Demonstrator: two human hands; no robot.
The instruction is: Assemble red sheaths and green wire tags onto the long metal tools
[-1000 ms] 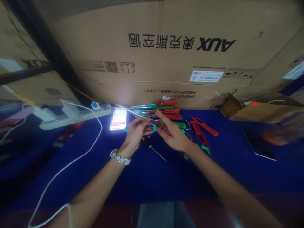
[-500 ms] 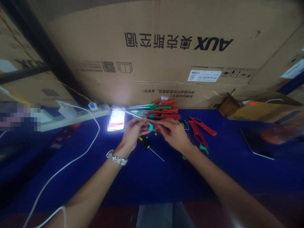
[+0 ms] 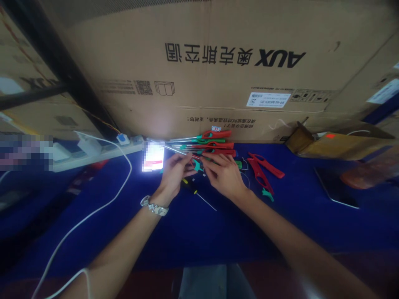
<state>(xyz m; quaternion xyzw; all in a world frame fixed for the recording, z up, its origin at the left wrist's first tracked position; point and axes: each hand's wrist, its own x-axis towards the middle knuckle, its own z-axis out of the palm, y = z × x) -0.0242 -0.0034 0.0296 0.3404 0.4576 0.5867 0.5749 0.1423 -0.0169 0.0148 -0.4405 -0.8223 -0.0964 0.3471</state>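
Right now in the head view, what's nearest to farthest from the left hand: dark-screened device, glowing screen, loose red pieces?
1. Glowing screen, just left of the left hand.
2. Loose red pieces, right, beyond the right hand.
3. Dark-screened device, farther right.

The left hand pinched a metal rod, a green piece beside its fingers. The right hand curled just beside it, its fingertips' hold unclear. A screwdriver lay nearer on the blue counter, 2 red shells lay rightward, and a lit screen glowed at left.
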